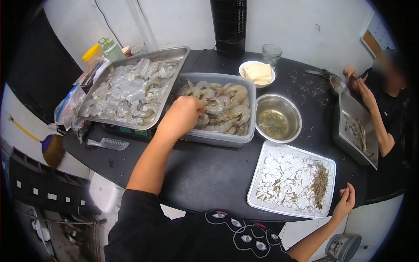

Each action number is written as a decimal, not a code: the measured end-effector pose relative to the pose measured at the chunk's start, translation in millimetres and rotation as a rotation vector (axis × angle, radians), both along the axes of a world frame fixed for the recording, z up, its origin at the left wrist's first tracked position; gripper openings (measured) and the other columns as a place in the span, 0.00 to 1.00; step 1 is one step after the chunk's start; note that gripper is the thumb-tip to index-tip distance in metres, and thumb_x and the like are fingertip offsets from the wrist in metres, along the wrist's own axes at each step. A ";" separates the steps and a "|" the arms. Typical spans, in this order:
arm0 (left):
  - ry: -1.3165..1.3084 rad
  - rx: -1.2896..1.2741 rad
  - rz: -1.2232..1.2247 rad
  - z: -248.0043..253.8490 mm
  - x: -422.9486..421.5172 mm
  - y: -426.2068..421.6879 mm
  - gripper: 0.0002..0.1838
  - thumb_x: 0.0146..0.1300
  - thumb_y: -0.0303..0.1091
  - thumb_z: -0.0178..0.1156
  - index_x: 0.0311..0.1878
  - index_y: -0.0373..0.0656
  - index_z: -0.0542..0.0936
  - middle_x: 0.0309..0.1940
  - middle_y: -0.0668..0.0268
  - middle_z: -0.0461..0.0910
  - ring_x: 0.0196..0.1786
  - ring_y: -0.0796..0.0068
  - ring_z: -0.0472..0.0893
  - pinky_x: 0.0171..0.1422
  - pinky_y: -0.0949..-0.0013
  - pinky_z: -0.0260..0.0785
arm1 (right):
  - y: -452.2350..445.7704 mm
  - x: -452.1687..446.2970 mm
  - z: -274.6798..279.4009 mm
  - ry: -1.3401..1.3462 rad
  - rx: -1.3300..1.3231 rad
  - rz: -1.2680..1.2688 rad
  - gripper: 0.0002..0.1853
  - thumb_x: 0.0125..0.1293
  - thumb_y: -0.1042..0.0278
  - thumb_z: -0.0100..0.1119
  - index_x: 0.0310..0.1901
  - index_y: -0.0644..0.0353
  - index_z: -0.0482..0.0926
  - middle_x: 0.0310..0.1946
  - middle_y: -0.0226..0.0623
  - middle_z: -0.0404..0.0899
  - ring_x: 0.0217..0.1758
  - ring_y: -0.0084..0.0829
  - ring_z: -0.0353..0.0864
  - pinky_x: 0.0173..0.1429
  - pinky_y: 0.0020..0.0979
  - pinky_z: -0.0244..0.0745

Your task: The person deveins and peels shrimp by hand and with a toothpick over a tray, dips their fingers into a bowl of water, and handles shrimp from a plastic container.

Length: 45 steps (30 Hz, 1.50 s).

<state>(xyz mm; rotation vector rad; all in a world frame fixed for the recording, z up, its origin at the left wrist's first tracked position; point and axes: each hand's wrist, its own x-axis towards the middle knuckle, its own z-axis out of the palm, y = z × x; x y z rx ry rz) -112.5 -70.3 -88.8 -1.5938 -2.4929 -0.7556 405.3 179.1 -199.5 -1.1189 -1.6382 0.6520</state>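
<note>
My left hand (187, 114) reaches over the near-left side of a clear plastic tub (218, 139) heaped with raw shrimp (227, 107). Its fingers are curled down and closed on a shrimp at the pile's left, the grip partly hidden by the hand. Off the table's right front edge, my right hand (347, 198) has its fingers pressed together; what they hold, if anything, is too small to name. Nearest to it is a white tray (257, 198) with thin shrimp scraps scattered about and a brown clump (321, 185) on its right.
A metal tray (150, 123) of shrimp and ice sits raised at left, a cleaver (109, 143) before it. Behind the white tray stand a metal bowl (279, 120) of cloudy liquid and a white bowl (257, 74). At right, a co-worker (384, 87) handles something over a metal pan (355, 120).
</note>
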 end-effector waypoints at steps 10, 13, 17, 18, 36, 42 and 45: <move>0.044 0.060 0.026 8.9 9.5 8.9 0.09 0.50 0.24 0.62 0.37 0.40 0.80 0.35 0.52 0.78 0.41 0.50 0.77 0.47 0.57 0.69 | 2.9 -1.0 -10.2 0.052 0.052 -0.046 0.12 0.69 0.71 0.49 0.49 0.64 0.77 0.27 0.26 0.72 0.30 0.14 0.67 0.37 0.16 0.64; 0.074 0.020 0.004 -2.3 20.4 7.7 0.08 0.51 0.24 0.61 0.37 0.38 0.80 0.35 0.52 0.78 0.41 0.50 0.78 0.47 0.57 0.69 | 3.9 -4.2 -14.1 0.144 0.055 -0.139 0.12 0.69 0.71 0.49 0.50 0.64 0.76 0.25 0.25 0.70 0.29 0.14 0.66 0.35 0.17 0.62; 0.142 -0.016 -0.028 -9.4 42.9 0.3 0.08 0.55 0.27 0.59 0.37 0.35 0.80 0.35 0.52 0.79 0.40 0.51 0.78 0.45 0.58 0.71 | 8.7 -1.5 -25.9 0.213 0.071 -0.167 0.12 0.69 0.70 0.49 0.50 0.64 0.76 0.23 0.25 0.68 0.27 0.15 0.64 0.33 0.18 0.61; 0.153 -0.016 -0.011 -8.7 46.8 -1.6 0.08 0.55 0.28 0.59 0.38 0.36 0.80 0.35 0.53 0.79 0.40 0.52 0.78 0.45 0.58 0.71 | 9.6 -2.1 -27.9 0.233 0.069 -0.157 0.12 0.69 0.70 0.49 0.50 0.64 0.76 0.23 0.25 0.68 0.27 0.15 0.63 0.33 0.18 0.60; 0.081 0.309 -0.607 -22.3 140.7 92.9 0.08 0.48 0.24 0.64 0.34 0.41 0.79 0.34 0.62 0.78 0.40 0.59 0.77 0.46 0.61 0.68 | -0.3 -13.1 -18.2 0.500 -0.021 -0.093 0.10 0.67 0.73 0.50 0.46 0.67 0.76 0.24 0.30 0.73 0.28 0.18 0.68 0.35 0.19 0.64; 0.050 0.392 -0.808 -24.3 171.2 126.9 0.08 0.47 0.22 0.63 0.33 0.41 0.79 0.36 0.62 0.79 0.42 0.60 0.77 0.50 0.60 0.66 | 1.7 -9.7 -17.1 0.512 -0.044 -0.024 0.09 0.67 0.73 0.51 0.45 0.66 0.77 0.25 0.29 0.74 0.28 0.17 0.70 0.35 0.19 0.66; 0.057 0.462 -0.801 5.9 175.4 143.9 0.08 0.49 0.23 0.63 0.34 0.40 0.79 0.34 0.61 0.79 0.41 0.62 0.78 0.50 0.63 0.67 | 1.5 -11.1 -16.5 0.515 -0.066 -0.016 0.09 0.67 0.73 0.51 0.45 0.67 0.76 0.24 0.29 0.74 0.28 0.18 0.69 0.35 0.19 0.65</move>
